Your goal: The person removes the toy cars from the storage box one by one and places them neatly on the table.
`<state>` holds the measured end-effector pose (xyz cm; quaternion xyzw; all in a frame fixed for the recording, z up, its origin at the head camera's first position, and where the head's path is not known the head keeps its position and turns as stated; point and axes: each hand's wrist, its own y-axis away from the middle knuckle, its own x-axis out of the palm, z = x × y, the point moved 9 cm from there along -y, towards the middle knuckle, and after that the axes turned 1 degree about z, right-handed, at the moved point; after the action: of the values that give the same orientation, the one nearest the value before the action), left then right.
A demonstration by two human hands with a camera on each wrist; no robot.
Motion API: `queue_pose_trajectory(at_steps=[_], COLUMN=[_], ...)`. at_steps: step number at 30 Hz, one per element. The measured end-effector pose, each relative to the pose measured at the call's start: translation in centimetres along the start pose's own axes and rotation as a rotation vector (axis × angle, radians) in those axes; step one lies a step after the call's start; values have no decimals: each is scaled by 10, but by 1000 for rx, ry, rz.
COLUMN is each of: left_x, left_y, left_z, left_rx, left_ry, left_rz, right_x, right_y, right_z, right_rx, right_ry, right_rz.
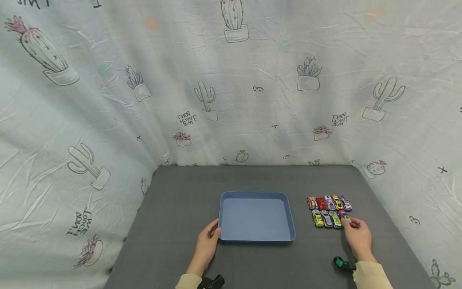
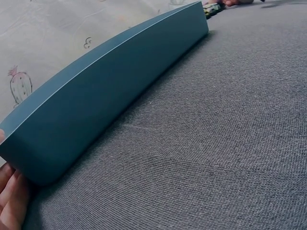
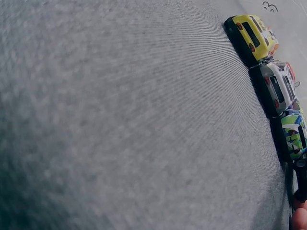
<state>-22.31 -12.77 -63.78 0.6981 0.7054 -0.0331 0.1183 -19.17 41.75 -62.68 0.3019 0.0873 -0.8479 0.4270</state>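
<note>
A blue rectangular tray (image 1: 257, 216) lies on the grey cloth. My left hand (image 1: 206, 243) grips its left wall near the front corner; in the left wrist view the fingers (image 2: 14, 201) press the outside of that corner and a bit of skin shows at the rim. To the right, my right hand (image 1: 359, 237) pinches a purple and green toy car (image 1: 347, 218) at the near right end of two rows of toy cars. Beside it stand a green toy car (image 1: 335, 220), a silver one (image 1: 326, 219) and a yellow one (image 1: 317, 219). Only a fingertip (image 3: 300, 218) shows in the right wrist view.
Behind the near row stands another row, with an orange and white toy car (image 1: 312, 203), a red one (image 1: 322, 204) and a purple and white one (image 1: 345, 203) among them. A curtain (image 1: 258, 104) printed with cacti hangs around the grey table (image 1: 173, 208).
</note>
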Motion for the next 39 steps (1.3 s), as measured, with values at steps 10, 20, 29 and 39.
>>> queue_pose_trajectory(at_steps=[10, 20, 29, 39], left_x=[0, 0, 0, -2], left_y=[0, 0, 3, 3], left_z=[-1, 2, 1, 2], left_rx=[1, -15, -11, 7], left_ry=[41, 21, 36, -47], left_rz=[11, 34, 21, 44], right_x=[2, 7, 8, 1], right_y=[0, -5, -6, 8], right_z=[2, -4, -8, 15], right_rx=[7, 2, 56, -41], right_ry=[0, -4, -22, 19], right_rz=[-16, -19, -12, -22])
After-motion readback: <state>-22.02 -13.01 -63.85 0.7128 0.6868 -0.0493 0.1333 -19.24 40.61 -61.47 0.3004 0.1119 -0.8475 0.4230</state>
